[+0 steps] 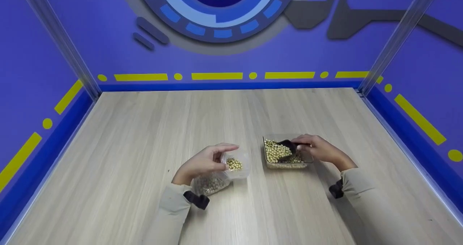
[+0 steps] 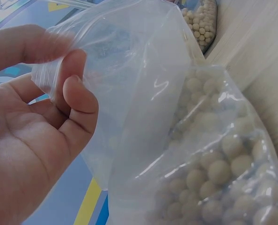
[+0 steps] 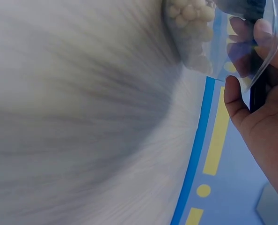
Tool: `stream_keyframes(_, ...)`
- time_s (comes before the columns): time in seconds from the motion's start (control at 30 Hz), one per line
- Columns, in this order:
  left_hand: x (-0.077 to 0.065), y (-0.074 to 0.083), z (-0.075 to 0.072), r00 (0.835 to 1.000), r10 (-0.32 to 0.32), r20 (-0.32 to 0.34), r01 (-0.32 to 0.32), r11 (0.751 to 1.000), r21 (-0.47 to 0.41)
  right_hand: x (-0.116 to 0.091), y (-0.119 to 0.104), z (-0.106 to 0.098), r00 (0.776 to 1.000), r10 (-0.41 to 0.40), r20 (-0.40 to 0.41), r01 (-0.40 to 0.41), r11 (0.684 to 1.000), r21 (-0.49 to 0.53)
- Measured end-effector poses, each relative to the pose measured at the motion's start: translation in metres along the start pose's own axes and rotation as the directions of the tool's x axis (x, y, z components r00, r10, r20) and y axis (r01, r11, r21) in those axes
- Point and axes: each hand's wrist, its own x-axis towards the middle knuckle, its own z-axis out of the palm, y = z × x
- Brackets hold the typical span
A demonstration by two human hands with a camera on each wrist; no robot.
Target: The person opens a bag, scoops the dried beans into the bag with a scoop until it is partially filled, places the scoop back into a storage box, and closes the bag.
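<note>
Pale beans lie in a clear container on the right side of the work area, with more of them in a clear plastic bag just to its left; both rest on the wood-grain tabletop. The person's right grip is closed around the handle of a black scoop, whose blade sits tilted among the beans inside the container. Near the bag's mouth, the left grip pinches the plastic edge between curled fingers, and the left wrist view shows the beans gathered in the bag's lower part, beside the hand. The bag and container stand near each other, apart. Beige sleeves cover both forearms, and blue-purple panels with yellow dashes rise behind the tabletop.
</note>
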Motion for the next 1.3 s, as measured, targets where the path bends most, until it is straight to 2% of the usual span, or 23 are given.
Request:
stream_keyframes(0.37,0.0004,-0.0018,-0.0011,1.000,0.014,0.006,-0.014,1.000,-0.001,0.0002,0.0035,-0.0001,0.999,-0.026,-0.023,0.026,0.999,-0.019)
stream_keyframes(0.63,0.0013,-0.0020,-0.0008,0.999,0.038,-0.005,-0.038,0.999,-0.004,-0.0001,0.0054,-0.0012,1.000,-0.013,-0.025,0.013,1.000,0.016)
stream_keyframes(1.3,0.0014,-0.0021,-0.0003,1.000,0.019,-0.015,-0.019,1.000,-0.001,-0.0015,0.0070,-0.0029,0.999,0.003,-0.037,-0.001,0.998,0.067)
